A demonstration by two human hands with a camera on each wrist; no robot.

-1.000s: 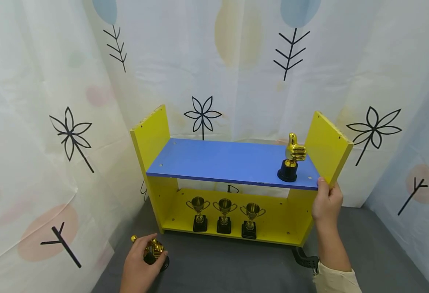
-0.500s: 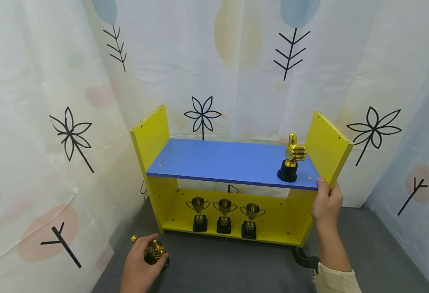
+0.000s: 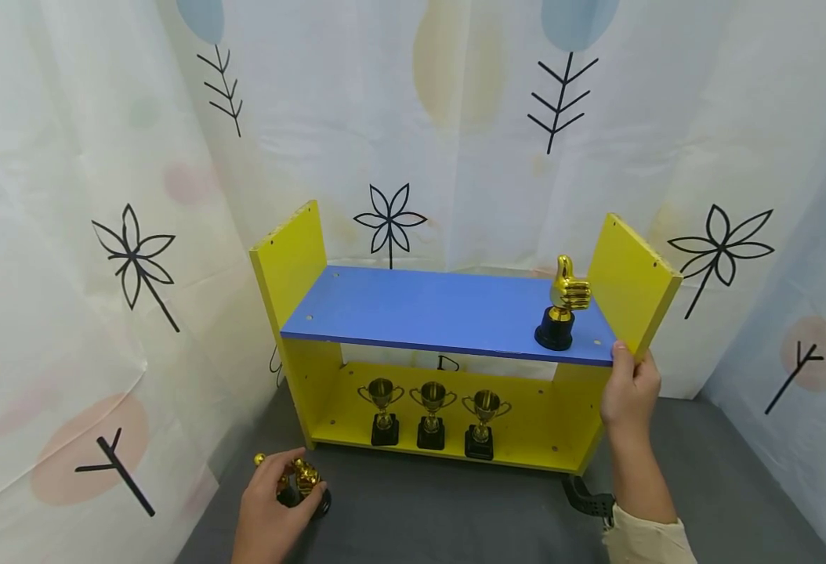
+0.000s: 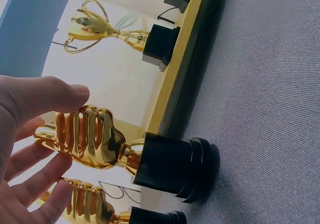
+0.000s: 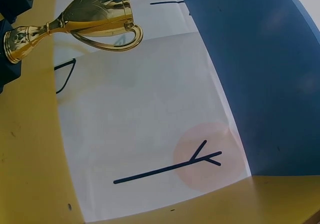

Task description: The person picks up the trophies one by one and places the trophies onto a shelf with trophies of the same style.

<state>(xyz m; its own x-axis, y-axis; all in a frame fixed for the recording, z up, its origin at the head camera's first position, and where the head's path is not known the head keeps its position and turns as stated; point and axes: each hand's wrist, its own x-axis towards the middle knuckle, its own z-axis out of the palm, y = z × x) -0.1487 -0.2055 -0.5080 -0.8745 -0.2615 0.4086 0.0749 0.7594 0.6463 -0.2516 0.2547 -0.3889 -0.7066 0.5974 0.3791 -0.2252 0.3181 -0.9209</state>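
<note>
At the lower left, my left hand (image 3: 268,501) curls round a gold thumbs-up trophy (image 3: 307,479) on a black base, thumb on one side and fingers on the other. The base of this trophy (image 4: 172,164) stands on the grey cloth in the left wrist view. A second thumbs-up trophy (image 4: 85,201) is close beside it, partly covered by the fingers. My right hand (image 3: 628,392) grips the shelf unit at its right side, thumb by the front corner of the blue board (image 3: 441,309). The right wrist view does not show that hand.
Three gold cup trophies (image 3: 432,399) stand in a row on the yellow lower shelf (image 3: 526,439). Another thumbs-up trophy (image 3: 561,301) stands at the right of the blue board. Yellow side panels (image 3: 632,282) rise at both ends. A patterned curtain (image 3: 455,157) hangs behind.
The thumbs-up trophy in my left hand has shifted very slightly to the right. My right hand and the shelf unit stay as they were.
</note>
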